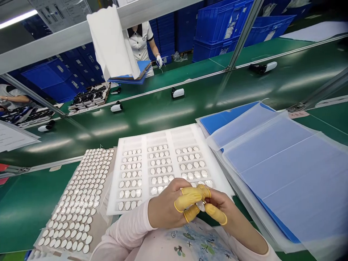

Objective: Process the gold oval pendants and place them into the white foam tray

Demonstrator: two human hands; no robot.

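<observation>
My left hand (174,204) and my right hand (219,203) meet over the front edge of a white foam tray (145,159). Yellow finger cots cover several fingertips. Pinched between the fingers of both hands is a small white oval piece (201,206) with a shiny gold-coloured edge, partly hidden by the fingers. Rows of white oval pieces with dark rims sit in the tray's slots, in three columns. To the left, a board (107,181) carries many more white oval pieces (78,195) in tight rows.
At right lies a stack of blue sheets and translucent wrapping (285,156). Behind the tray runs a green conveyor belt (146,114) carrying several black-and-white devices (178,93). A metal frame crosses above. Across the belt stands a co-worker (140,43) with a white glove, near blue crates (217,29).
</observation>
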